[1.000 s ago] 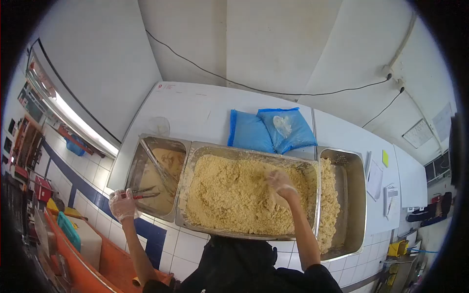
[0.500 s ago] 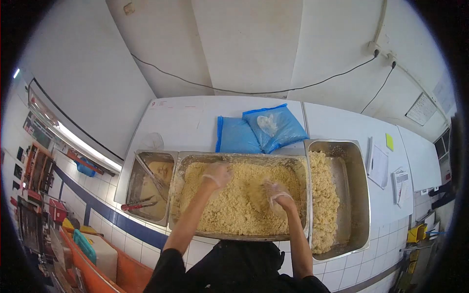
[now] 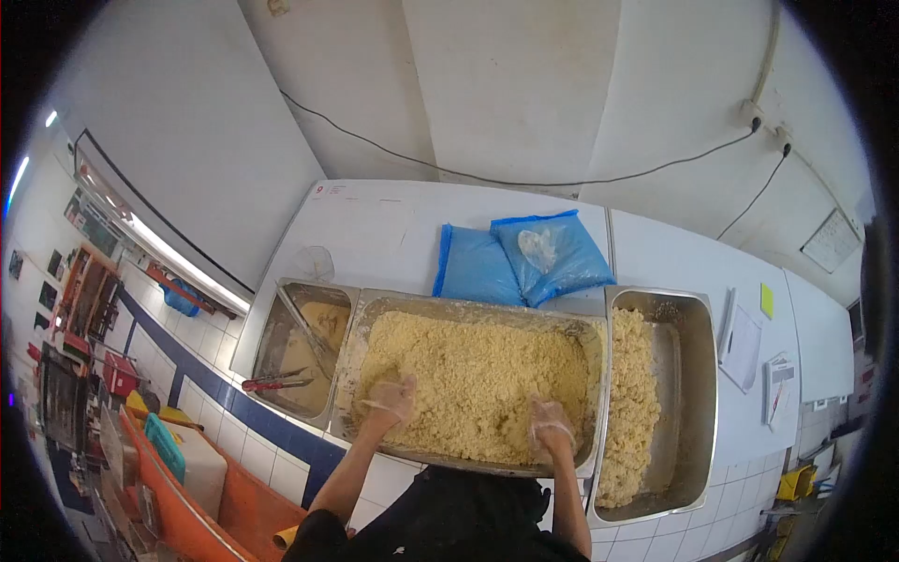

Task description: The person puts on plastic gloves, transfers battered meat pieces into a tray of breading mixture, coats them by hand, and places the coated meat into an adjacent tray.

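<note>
Pale, coarse breadcrumbs (image 3: pixel 468 375) fill a large steel tray (image 3: pixel 478 305) in front of me. My left hand (image 3: pixel 391 403), in a clear plastic glove, is at the near left of that tray, its fingers spread and touching the crumbs. On the near right, my gloved right hand (image 3: pixel 551 426) rests in the crumbs with fingers extended, the tips partly covered. Neither hand visibly grips anything. Any pieces under the crumbs are hidden. To the right, a deep steel pan (image 3: pixel 693 393) holds crumb-coated pieces (image 3: pixel 631 403) heaped along its left side.
A smaller steel pan (image 3: pixel 272 347) on the left contains pale liquid batter (image 3: pixel 314 375), a wire utensil (image 3: pixel 307 328) and red-handled tongs (image 3: pixel 276 381). Behind the tray lie two blue bags (image 3: pixel 552 258). A clipboard (image 3: pixel 740 347) and a calculator-like device (image 3: pixel 779 389) are at right.
Both hands have come nearer to me, toward the tray's front edge; the left also shifted left. The view has turned slightly, moving the trays right in the picture.
</note>
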Demonstrator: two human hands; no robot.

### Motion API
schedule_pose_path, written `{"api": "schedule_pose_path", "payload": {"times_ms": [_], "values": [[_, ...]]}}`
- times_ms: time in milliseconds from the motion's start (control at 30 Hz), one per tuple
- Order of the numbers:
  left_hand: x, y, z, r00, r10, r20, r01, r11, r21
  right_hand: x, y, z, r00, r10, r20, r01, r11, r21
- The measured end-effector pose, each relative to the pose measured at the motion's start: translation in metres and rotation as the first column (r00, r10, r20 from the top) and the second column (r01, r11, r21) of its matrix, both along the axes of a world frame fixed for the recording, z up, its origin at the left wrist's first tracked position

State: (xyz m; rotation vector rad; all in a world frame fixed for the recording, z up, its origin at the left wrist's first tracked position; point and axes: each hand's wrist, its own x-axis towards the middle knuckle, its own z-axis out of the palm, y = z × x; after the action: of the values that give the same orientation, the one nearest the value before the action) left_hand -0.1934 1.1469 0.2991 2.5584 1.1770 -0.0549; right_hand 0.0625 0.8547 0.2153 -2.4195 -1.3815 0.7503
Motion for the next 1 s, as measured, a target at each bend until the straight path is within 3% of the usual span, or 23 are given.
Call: {"api": "schedule_pose_path", "payload": {"times_ms": [33, 67, 100, 133, 167, 233, 267, 300, 333, 400, 433, 467, 533, 567, 667, 700, 733, 767, 800, 833, 867, 967, 1000], "values": [[0.006, 0.001, 0.003, 1.0, 0.027, -0.002, -0.027, 0.998, -0.06, -0.004, 0.012, 0.0, 0.902, -0.314, -0.296, 0.391, 0.886, 0.251], [0.014, 0.0, 0.014, 0.998, 0.055, -0.006, -0.055, 0.992, -0.117, -0.003, 0.021, 0.007, 0.639, -0.453, -0.621, 0.741, 0.579, 0.34], [0.021, -0.007, 0.057, 0.987, 0.158, 0.041, -0.14, 0.948, -0.287, 0.003, 0.027, 0.033, 0.641, -0.452, -0.62, 0.741, 0.578, 0.343], [0.026, -0.007, 0.083, 0.964, 0.259, 0.057, -0.206, 0.867, -0.455, 0.01, 0.037, 0.076, 0.721, -0.391, -0.572, 0.634, 0.707, 0.315], [0.03, -0.002, 0.082, 0.966, 0.253, 0.043, -0.205, 0.861, -0.465, 0.017, 0.052, 0.092, 0.834, -0.333, -0.44, 0.5, 0.793, 0.347], [0.044, 0.009, 0.07, 0.979, 0.004, 0.205, 0.01, 0.998, -0.067, 0.026, 0.095, 0.118, 0.952, -0.25, -0.174, 0.29, 0.919, 0.265], [0.057, 0.014, 0.067, 0.978, 0.002, 0.21, 0.014, 0.997, -0.076, 0.029, 0.123, 0.13, 0.976, -0.212, -0.052, 0.218, 0.964, 0.151], [0.073, 0.018, 0.065, 0.994, 0.044, 0.098, -0.033, 0.994, -0.108, 0.025, 0.144, 0.144, 0.968, -0.245, -0.058, 0.234, 0.961, -0.147], [0.086, 0.018, 0.06, 0.996, 0.082, -0.019, -0.083, 0.988, -0.13, 0.011, 0.153, 0.127, 0.967, -0.247, -0.056, 0.237, 0.96, -0.15], [0.093, -0.014, 0.032, 0.997, 0.046, 0.066, -0.04, 0.995, -0.096, -0.016, 0.163, 0.074, 0.789, -0.377, 0.485, 0.271, 0.922, 0.276], [0.097, -0.019, 0.02, 0.987, 0.01, 0.158, -0.002, 0.999, -0.051, -0.017, 0.156, 0.07, 0.788, -0.379, 0.485, 0.272, 0.922, 0.277], [0.1, -0.011, 0.009, 0.988, 0.01, 0.156, -0.001, 0.998, -0.056, -0.014, 0.144, 0.066, 0.914, -0.298, 0.276, 0.18, 0.906, 0.383], [0.097, 0.003, -0.014, 0.989, -0.067, 0.132, 0.118, 0.898, -0.424, -0.008, 0.127, 0.03, 0.984, -0.169, 0.047, 0.127, 0.87, 0.477], [0.1, 0.007, -0.018, 0.99, -0.066, 0.121, 0.113, 0.894, -0.435, -0.006, 0.125, 0.039, 0.991, -0.133, 0.017, 0.116, 0.912, 0.393], [0.092, -0.002, -0.033, 0.961, -0.126, 0.247, 0.209, 0.913, -0.35, -0.006, 0.153, 0.108, 0.997, -0.074, 0.004, 0.073, 0.974, -0.213], [0.095, -0.013, -0.027, 0.94, -0.154, 0.303, 0.22, 0.956, -0.196, -0.005, 0.161, 0.114, 0.999, -0.055, -0.004, 0.051, 0.954, -0.296], [0.101, -0.013, -0.022, 0.913, -0.2, 0.356, 0.225, 0.974, -0.03, -0.008, 0.156, 0.085, 0.992, -0.07, 0.106, 0.086, 0.984, -0.156], [0.103, -0.01, -0.021, 0.921, -0.204, 0.331, 0.236, 0.97, -0.057, -0.011, 0.151, 0.058, 0.971, -0.101, 0.217, 0.106, 0.994, -0.013], [0.103, -0.01, -0.021, 0.893, -0.239, 0.382, 0.246, 0.969, 0.03, -0.02, 0.143, 0.046, 0.881, -0.196, 0.431, 0.076, 0.957, 0.28], [0.106, -0.007, -0.02, 0.854, -0.279, 0.438, 0.246, 0.96, 0.132, -0.02, 0.141, 0.034, 0.888, -0.196, 0.416, 0.087, 0.96, 0.267], [0.104, -0.01, -0.018, 0.865, -0.273, 0.422, 0.25, 0.962, 0.111, -0.019, 0.142, 0.034, 0.943, -0.17, 0.286, 0.133, 0.981, 0.144], [0.118, 0.005, -0.012, 0.822, -0.238, 0.517, 0.287, 0.958, -0.016, 0.003, 0.163, 0.074, 0.97, -0.181, 0.161, 0.167, 0.981, 0.098], [0.123, 0.011, -0.013, 0.834, -0.16, 0.529, 0.24, 0.967, -0.087, 0.013, 0.175, 0.09, 0.969, -0.236, -0.071, 0.232, 0.971, -0.065]]}}
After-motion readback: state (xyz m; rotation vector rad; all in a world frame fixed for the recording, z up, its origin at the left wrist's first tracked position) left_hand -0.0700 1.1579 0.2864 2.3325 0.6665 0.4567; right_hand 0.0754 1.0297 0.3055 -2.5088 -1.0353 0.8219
